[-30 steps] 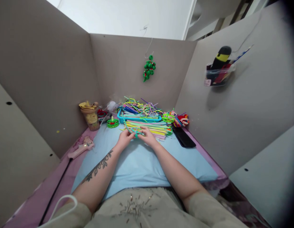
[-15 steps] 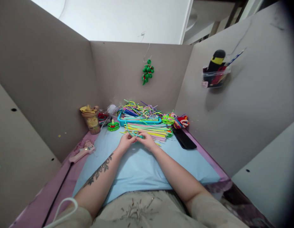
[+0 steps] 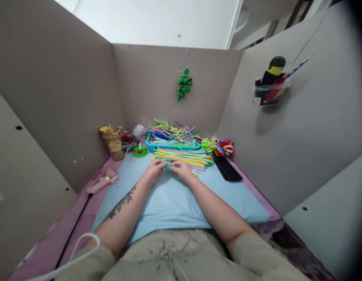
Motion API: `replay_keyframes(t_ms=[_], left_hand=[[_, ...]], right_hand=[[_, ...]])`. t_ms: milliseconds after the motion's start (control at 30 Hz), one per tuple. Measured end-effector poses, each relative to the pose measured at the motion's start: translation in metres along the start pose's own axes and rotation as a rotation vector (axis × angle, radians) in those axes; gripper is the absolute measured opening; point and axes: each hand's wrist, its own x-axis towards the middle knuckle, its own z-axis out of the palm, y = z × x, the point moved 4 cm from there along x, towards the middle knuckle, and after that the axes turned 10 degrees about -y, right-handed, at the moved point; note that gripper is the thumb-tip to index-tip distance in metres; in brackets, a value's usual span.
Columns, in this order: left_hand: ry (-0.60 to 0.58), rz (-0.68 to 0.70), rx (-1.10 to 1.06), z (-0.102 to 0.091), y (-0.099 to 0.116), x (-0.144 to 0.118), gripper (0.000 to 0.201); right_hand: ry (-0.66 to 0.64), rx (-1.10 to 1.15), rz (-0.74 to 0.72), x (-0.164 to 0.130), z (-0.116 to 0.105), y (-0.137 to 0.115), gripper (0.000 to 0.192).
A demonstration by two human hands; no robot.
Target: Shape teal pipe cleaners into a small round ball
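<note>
My left hand (image 3: 154, 171) and my right hand (image 3: 182, 171) meet over the blue cloth (image 3: 175, 207). Both have fingertips pinched on a teal pipe cleaner (image 3: 168, 166), bent into a small shape between them; one free end sticks up past the left fingers. Its exact form is too small to make out. Just beyond the hands lies a row of loose pastel pipe cleaners (image 3: 187, 156). Behind that row, a blue tray (image 3: 151, 148) holds a heap of straight and curled pipe cleaners (image 3: 178, 132).
Left are a green fuzzy figure (image 3: 140, 151), a brown cup (image 3: 114, 146) and a pink glue gun (image 3: 103, 183) with a black cord. Right are a black phone-like slab (image 3: 228, 168) and colourful fuzzy pieces (image 3: 224, 148). Grey panels (image 3: 175, 78) enclose three sides.
The fingers have shifted slightly on the teal pipe cleaner, and its raised end now stands more upright. The whole view has tilted a little.
</note>
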Motion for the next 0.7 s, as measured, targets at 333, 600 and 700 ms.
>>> replay_keyframes(t_ms=[333,600,700], left_hand=[[0.417,0.041,0.103,-0.040,0.008,0.003,0.021],[0.143,0.259,1.229,-0.001,0.016,-0.011,0.025],[0.131,0.236,1.374,0.004,0.017,-0.015,0.025]], right_hand=[[0.073,-0.262,-0.045,-0.003,-0.010,-0.005,0.009],[0.089,-0.267,-0.009,-0.001,-0.014,0.004,0.011],[0.089,-0.256,0.014,0.000,-0.015,0.006,0.012]])
